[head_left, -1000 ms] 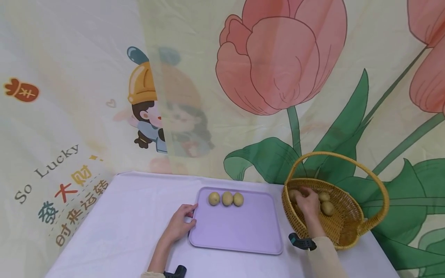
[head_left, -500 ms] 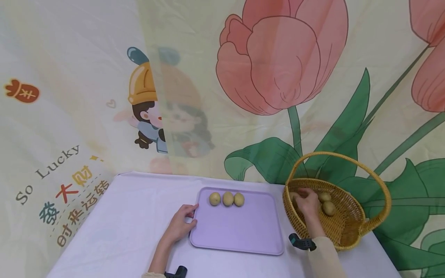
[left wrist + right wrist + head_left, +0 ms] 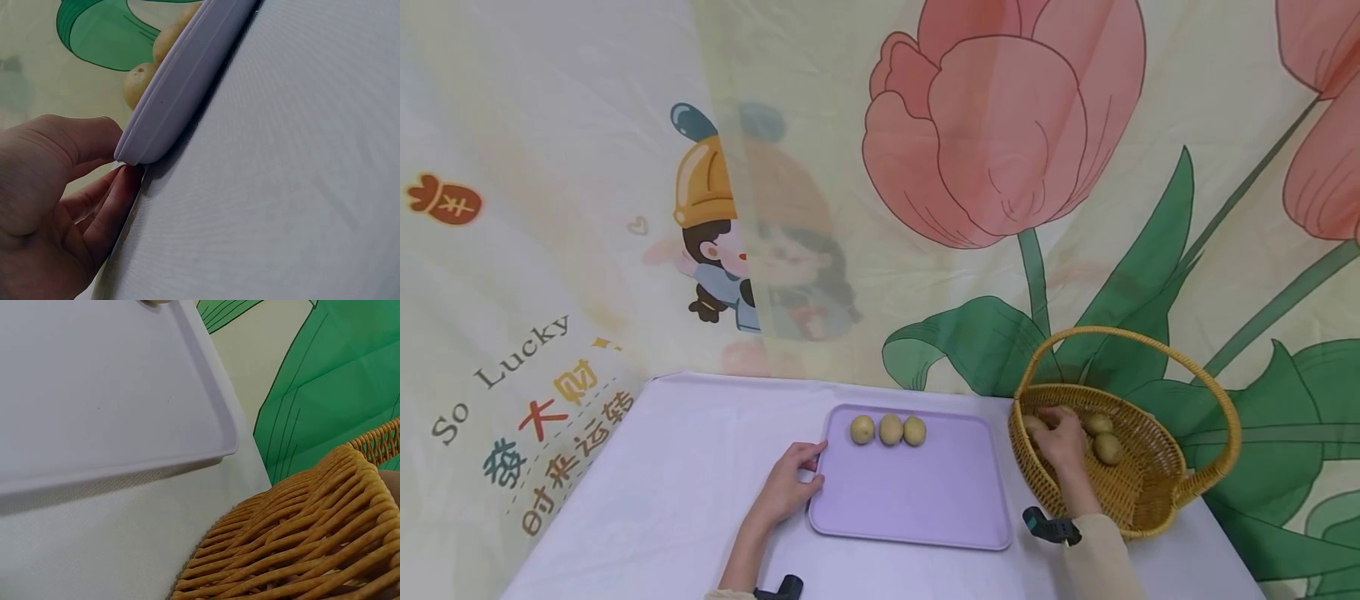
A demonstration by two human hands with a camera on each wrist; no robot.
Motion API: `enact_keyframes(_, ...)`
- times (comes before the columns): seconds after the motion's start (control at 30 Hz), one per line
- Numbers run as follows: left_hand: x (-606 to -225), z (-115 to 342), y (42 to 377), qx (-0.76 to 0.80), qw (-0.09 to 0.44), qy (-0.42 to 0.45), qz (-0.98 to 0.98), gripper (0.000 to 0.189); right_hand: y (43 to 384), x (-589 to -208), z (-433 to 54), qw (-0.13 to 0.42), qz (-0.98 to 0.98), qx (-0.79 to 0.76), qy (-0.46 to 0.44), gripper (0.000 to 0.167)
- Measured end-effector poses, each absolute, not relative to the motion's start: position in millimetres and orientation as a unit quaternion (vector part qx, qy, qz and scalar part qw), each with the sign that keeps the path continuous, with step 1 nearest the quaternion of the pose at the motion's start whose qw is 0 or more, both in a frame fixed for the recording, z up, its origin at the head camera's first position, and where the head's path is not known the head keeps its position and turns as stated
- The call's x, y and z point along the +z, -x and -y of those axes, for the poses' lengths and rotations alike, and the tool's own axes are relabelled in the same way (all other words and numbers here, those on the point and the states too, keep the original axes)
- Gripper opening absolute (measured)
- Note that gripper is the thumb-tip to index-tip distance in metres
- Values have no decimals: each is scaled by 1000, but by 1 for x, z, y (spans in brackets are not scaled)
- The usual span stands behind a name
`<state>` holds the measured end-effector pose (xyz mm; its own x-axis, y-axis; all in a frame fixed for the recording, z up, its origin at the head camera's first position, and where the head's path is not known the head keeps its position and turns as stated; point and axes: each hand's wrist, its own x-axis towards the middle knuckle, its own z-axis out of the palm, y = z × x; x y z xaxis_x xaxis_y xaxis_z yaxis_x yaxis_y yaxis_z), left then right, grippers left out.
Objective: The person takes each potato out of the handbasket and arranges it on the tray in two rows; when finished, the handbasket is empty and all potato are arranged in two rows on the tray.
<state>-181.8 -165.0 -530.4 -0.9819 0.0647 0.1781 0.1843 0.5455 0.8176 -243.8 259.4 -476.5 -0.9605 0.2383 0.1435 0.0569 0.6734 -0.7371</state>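
Three small yellow-tan potatoes (image 3: 891, 430) lie side by side near the far left of a lilac tray (image 3: 910, 500). My left hand (image 3: 786, 483) pinches the tray's left edge; in the left wrist view the thumb lies on the rim and the other fingers are below it. My right hand (image 3: 1066, 446) is inside a wicker basket (image 3: 1138, 496), its fingers curled down round a potato (image 3: 1034, 423) by the left wall. Part of that grip is hidden behind the hand. Two more potatoes (image 3: 1107, 448) lie to the right of this hand.
The basket's tall arched handle (image 3: 1123, 332) rises above its rim. Both tray and basket stand on a white-covered table (image 3: 677, 500), the basket just right of the tray. A printed cloth (image 3: 820, 167) with tulips hangs behind.
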Motion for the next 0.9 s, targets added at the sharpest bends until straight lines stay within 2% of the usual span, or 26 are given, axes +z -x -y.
enact_keyframes(0.37, -534, 165, 184, -485, 59, 64, 870, 50, 243, -474, -260, 84, 913, 392, 81, 41)
enact_keyframes(0.9, -532, 166, 182, -477, 57, 71, 874, 51, 235, -471, -258, 108, 882, 446, 109, 41)
